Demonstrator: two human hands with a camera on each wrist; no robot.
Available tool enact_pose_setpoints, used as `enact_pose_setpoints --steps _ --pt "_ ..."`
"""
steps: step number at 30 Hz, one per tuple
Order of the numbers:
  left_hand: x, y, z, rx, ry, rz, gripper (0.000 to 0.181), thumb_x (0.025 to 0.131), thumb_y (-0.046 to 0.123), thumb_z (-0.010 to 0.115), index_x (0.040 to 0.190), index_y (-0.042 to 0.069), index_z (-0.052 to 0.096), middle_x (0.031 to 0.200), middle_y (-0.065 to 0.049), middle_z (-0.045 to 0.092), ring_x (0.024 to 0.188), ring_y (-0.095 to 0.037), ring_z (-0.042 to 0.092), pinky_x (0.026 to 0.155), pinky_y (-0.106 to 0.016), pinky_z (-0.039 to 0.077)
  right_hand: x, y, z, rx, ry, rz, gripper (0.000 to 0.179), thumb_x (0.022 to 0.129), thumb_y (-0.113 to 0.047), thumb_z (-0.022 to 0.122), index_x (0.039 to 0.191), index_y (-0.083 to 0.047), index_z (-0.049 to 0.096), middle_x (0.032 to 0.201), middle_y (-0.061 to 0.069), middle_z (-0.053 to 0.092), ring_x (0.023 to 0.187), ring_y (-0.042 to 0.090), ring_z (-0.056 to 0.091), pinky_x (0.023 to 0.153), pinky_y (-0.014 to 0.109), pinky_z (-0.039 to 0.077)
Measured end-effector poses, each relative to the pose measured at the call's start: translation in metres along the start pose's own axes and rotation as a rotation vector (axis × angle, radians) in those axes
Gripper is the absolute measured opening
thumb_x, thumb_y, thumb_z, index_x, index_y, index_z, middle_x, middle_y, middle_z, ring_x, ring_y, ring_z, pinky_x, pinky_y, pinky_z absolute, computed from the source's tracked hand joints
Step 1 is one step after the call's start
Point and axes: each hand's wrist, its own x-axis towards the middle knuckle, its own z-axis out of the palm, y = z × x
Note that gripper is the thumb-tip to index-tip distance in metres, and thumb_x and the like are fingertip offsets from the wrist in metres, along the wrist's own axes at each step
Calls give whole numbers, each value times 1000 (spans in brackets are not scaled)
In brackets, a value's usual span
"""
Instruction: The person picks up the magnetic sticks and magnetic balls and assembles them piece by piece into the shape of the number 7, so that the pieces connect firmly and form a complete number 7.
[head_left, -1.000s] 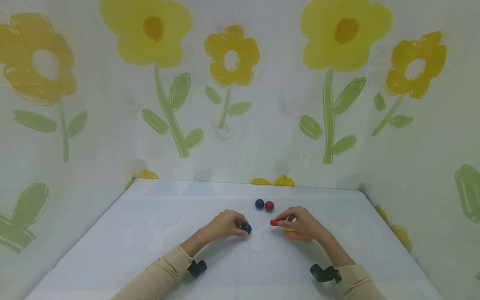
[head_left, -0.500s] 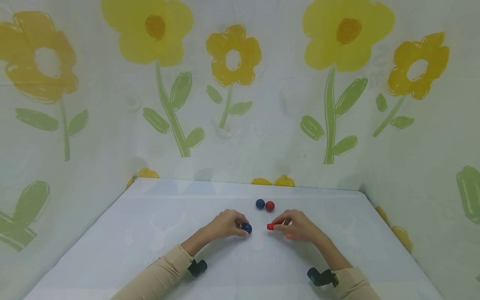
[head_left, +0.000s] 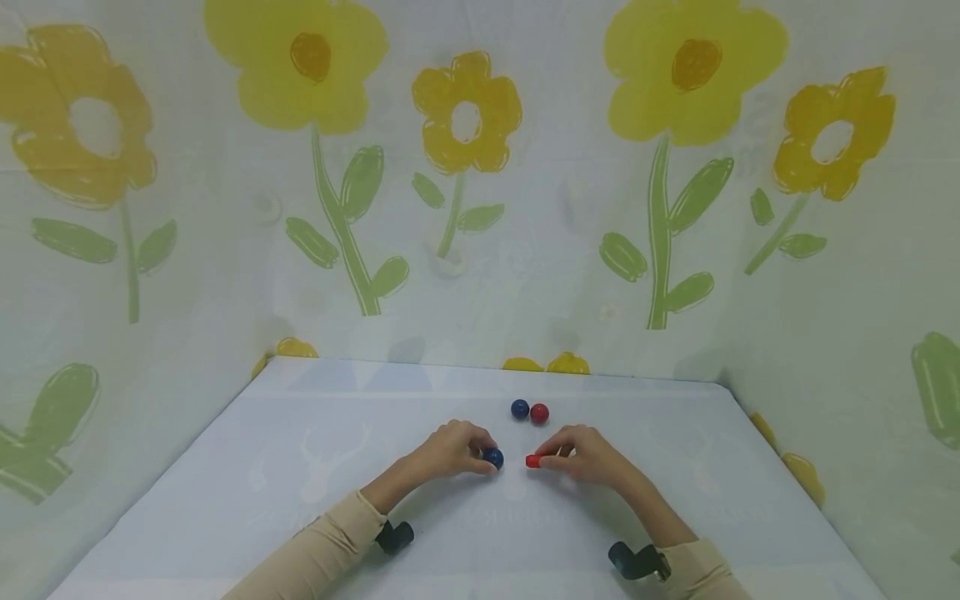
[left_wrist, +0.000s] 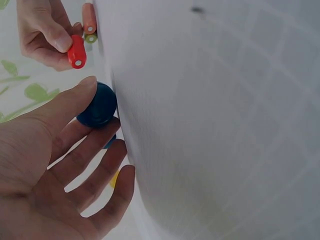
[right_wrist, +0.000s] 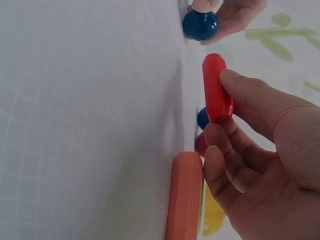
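Balls, three on my head feed: two blue, one red. Front blue ball sits at the table top, pinched between thumb and fingertips of the left hand. Back blue ball and red ball are side by side, farther off, clear of both hands. Right hand pinches the red stick near the front blue ball, a gap between the two.

Wrist views give me more. Left wrist: the left hand's remaining fingers are loosely spread past the ball. Orange stick and green stick show behind the right hand, next to each other; I can't make them out in the head view, the right hand covers that spot. Right wrist: red stick is off the table, gap visible, thumb on one side, fingertips on the other, lower fingers loosely bent. One fingertip is just beside the orange stick, can't tell if touching. Green is only a sliver there. Red ball is partly visible from the right wrist; I can't pick it out from the left wrist.

Count: three balls, three sticks (red, orange, green), two hands, two beige sleeves, two black wrist cameras. Flower-print cloth behind, seen whole only from the head; wrist views catch bits.
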Motion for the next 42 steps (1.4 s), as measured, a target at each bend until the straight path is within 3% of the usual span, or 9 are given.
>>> enact_pose_setpoints --steps 20,29,42 --pt "0 1 0 2 -1 -5 35 80 30 81 110 14 75 91 7 72 77 -5 58 68 -18 49 3 -9 10 20 -32 -6 19 86 -29 75 100 -16 77 88 -4 71 79 13 57 63 20 49" --pt "-1 2 -1 -8 -6 -4 35 80 29 81 111 14 75 91 6 73 75 -5 58 66 -18 49 5 -9 14 12 -44 -62 19 87 -29 75 100 -16 77 88 -4 73 77 13 56 64 18 47" --pt "-1 2 0 1 -2 -6 34 80 29 81 111 14 75 92 6 73 75 -5 58 66 -16 50 6 -10 18 37 -60 -71 18 87 -27 74 102 -17 77 91 -4 73 77 9 58 66 17 49"
